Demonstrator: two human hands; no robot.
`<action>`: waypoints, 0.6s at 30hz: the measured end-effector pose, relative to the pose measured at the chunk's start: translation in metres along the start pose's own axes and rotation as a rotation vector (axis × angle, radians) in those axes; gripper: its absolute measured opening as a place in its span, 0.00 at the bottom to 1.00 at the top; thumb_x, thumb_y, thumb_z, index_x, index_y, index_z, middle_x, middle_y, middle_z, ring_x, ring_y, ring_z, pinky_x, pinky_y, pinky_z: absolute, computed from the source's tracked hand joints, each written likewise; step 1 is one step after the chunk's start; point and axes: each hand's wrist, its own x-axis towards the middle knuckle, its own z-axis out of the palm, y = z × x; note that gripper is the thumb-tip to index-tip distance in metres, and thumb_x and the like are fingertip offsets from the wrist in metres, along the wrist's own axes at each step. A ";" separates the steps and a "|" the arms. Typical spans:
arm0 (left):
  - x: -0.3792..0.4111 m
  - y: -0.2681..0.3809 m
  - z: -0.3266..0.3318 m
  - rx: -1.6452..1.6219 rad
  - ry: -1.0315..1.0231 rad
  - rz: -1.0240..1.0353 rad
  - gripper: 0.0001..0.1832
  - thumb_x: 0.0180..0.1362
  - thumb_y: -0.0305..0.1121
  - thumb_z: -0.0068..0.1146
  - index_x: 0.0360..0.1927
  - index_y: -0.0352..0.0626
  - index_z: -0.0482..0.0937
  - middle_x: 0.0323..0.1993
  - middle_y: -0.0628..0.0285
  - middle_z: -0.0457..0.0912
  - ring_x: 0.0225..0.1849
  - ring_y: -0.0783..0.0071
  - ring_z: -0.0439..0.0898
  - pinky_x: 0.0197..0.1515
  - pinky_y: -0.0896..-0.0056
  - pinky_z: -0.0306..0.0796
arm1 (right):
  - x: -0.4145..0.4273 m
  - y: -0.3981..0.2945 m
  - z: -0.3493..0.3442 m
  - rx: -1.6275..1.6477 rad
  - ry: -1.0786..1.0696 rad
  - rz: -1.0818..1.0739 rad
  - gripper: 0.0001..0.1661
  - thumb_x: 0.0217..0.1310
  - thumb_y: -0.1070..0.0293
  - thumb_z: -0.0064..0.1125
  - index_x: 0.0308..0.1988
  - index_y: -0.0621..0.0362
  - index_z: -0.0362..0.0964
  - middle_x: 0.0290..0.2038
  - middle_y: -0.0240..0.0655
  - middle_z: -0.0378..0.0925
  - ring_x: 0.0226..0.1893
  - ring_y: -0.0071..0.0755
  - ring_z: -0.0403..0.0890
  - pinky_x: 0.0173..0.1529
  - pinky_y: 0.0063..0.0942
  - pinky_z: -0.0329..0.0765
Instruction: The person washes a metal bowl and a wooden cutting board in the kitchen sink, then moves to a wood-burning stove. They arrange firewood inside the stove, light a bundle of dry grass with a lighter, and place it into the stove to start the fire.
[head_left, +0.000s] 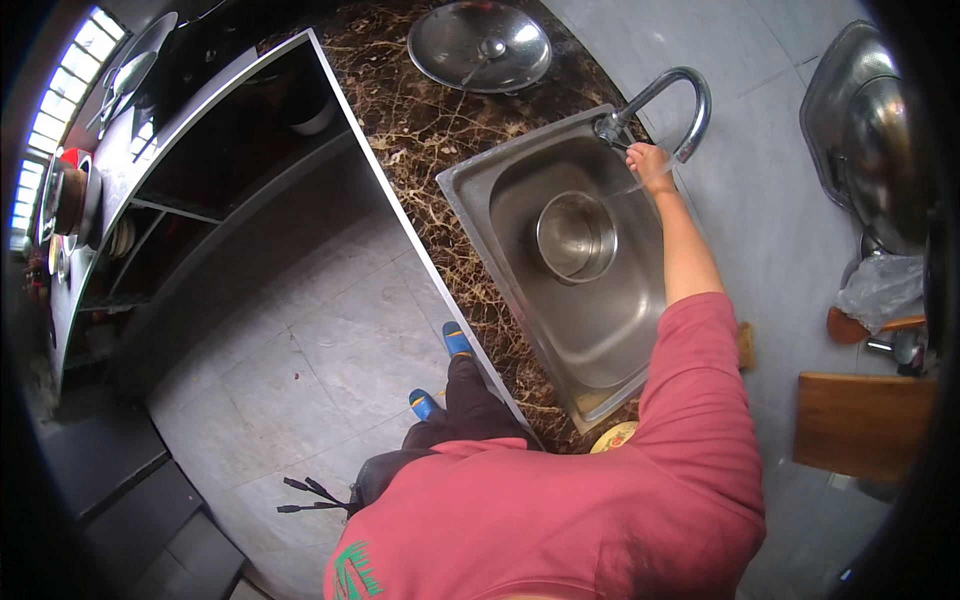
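Note:
My right hand reaches over the sink to the chrome faucet, with its fingers closed at the lever near the base. A thin stream of water slants from the spout toward a round metal pot on the floor of the stainless steel sink. The pot seems to hold some water, though its level is hard to read. My left hand is out of view.
A metal lid with a knob lies on the dark marbled countertop beyond the sink. A wooden cutting board, metal pans and a plastic bag are along the right wall. Shelves stand across the tiled floor.

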 end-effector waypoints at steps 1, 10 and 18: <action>0.000 -0.002 -0.002 -0.001 0.001 -0.006 0.15 0.52 0.40 0.54 0.38 0.40 0.77 0.27 0.62 0.79 0.26 0.71 0.79 0.22 0.67 0.73 | 0.002 0.002 -0.001 -0.003 -0.005 0.014 0.07 0.52 0.71 0.52 0.27 0.62 0.75 0.19 0.31 0.75 0.16 0.17 0.71 0.22 0.18 0.69; -0.026 -0.065 -0.027 -0.095 0.013 -0.029 0.16 0.51 0.42 0.55 0.37 0.41 0.78 0.26 0.63 0.79 0.26 0.73 0.78 0.21 0.67 0.73 | -0.085 0.106 0.023 -0.468 -0.387 0.525 0.23 0.54 0.53 0.47 0.27 0.66 0.71 0.23 0.52 0.75 0.19 0.48 0.77 0.22 0.44 0.72; -0.021 -0.108 -0.008 0.089 0.108 -0.225 0.24 0.49 0.56 0.48 0.25 0.44 0.81 0.23 0.57 0.81 0.28 0.69 0.80 0.34 0.68 0.72 | -0.166 0.154 0.070 0.191 -0.403 0.730 0.30 0.57 0.43 0.42 0.16 0.56 0.55 0.07 0.33 0.56 0.03 0.35 0.58 0.06 0.35 0.59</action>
